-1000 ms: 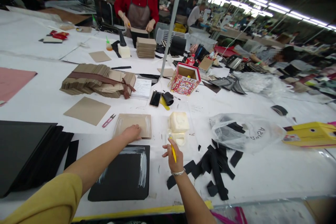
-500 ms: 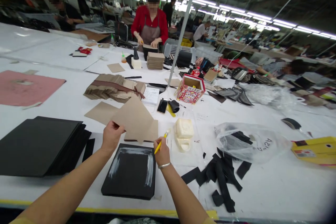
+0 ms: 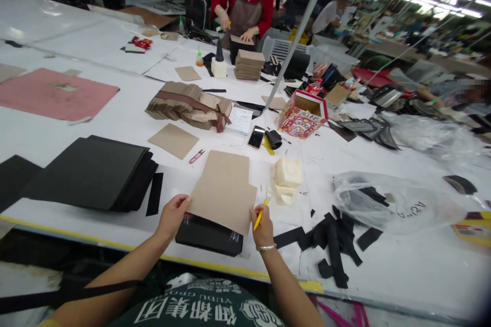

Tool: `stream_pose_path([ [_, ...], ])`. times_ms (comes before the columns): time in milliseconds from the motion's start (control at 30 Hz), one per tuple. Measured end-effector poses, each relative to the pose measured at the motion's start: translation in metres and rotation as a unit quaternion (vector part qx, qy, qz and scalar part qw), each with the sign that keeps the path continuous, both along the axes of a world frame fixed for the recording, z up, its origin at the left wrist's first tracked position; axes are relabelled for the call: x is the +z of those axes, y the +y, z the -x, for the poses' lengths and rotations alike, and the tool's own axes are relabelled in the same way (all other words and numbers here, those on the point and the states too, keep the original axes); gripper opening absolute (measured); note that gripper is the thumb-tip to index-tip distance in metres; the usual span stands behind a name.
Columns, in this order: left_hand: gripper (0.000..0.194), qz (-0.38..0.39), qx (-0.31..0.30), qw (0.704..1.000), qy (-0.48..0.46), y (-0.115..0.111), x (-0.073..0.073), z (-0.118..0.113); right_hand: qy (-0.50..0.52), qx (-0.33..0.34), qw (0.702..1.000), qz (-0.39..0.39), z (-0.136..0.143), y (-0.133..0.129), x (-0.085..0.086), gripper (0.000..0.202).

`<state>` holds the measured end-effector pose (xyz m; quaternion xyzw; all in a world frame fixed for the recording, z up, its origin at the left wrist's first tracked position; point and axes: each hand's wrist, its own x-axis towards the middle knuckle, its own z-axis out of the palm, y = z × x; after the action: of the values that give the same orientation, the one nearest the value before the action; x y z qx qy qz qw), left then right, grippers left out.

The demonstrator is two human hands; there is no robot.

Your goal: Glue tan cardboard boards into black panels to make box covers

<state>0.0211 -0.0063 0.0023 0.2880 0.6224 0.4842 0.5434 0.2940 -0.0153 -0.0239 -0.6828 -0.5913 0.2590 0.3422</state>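
Observation:
My left hand [image 3: 172,217] pinches the left edge of a grey-brown cardboard sheet [image 3: 224,204], tilted over a stack of black panels [image 3: 205,237]. At the sheet's right edge, my right hand [image 3: 263,227] grips a yellow-handled brush [image 3: 261,215], its fingertips close to or touching the cardboard. White smears show on the part of the top black panel that stays uncovered. Behind the held sheet lies more cardboard [image 3: 229,161], partly hidden. A cream-coloured, glue-crusted container [image 3: 287,173] stands beyond the brush tip.
To the left lies a big stack of black sheets [image 3: 92,171]. Pink-handled thread snips [image 3: 197,156], a phone [image 3: 256,136] and a red patterned box [image 3: 303,115] are farther back. Black scraps [image 3: 333,245] and a plastic bag [image 3: 379,204] lie right. Across the table, a person in red works.
The cardboard sheet has come down and toward me, now covering most of the black panel. My right hand has moved to its right edge, still with the brush. The view has tilted down.

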Motion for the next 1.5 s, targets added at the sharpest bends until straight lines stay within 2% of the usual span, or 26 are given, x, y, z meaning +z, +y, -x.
stream_pose_path([
  [67, 0.032, 0.04, -0.07, 0.992, 0.092, -0.017, -0.017, 0.013, -0.056, 0.025, 0.998, 0.013, -0.004, -0.016, -0.008, 0.019],
  [167, 0.032, 0.056, -0.153, 0.961, 0.226, -0.033, -0.033, 0.025, -0.116, 0.059, 0.991, 0.019, -0.004, -0.03, -0.02, 0.022],
  [267, 0.032, 0.047, -0.193, 0.926, 0.322, -0.034, -0.039, 0.032, -0.148, 0.073, 0.986, 0.015, 0.002, -0.031, -0.029, 0.027],
  [333, 0.032, 0.048, -0.201, 0.913, 0.352, -0.029, -0.041, 0.036, -0.156, 0.078, 0.985, 0.008, 0.007, -0.027, -0.033, 0.028],
  [533, 0.031, 0.072, -0.193, 0.92, 0.332, -0.019, -0.056, 0.042, -0.165, 0.084, 0.982, 0.03, 0.016, -0.013, -0.039, 0.03],
  [667, 0.032, 0.08, -0.183, 0.931, 0.305, -0.019, -0.068, 0.044, -0.166, 0.076, 0.982, 0.058, 0.018, -0.01, -0.042, 0.031],
  [800, 0.032, 0.088, -0.183, 0.933, 0.298, -0.017, -0.074, 0.046, -0.161, 0.063, 0.982, 0.071, 0.019, -0.009, -0.046, 0.028],
  [1033, 0.033, 0.093, -0.202, 0.927, 0.303, -0.014, -0.07, 0.046, -0.14, 0.052, 0.985, 0.091, 0.021, -0.009, -0.044, 0.021],
  [1267, 0.034, 0.123, -0.231, 0.912, 0.316, -0.009, -0.068, 0.045, -0.161, 0.044, 0.98, 0.11, 0.023, -0.008, -0.042, 0.015],
  [1500, 0.034, 0.105, -0.257, 0.905, 0.323, -0.007, -0.067, 0.047, -0.183, 0.041, 0.974, 0.124, 0.023, -0.007, -0.042, 0.014],
])
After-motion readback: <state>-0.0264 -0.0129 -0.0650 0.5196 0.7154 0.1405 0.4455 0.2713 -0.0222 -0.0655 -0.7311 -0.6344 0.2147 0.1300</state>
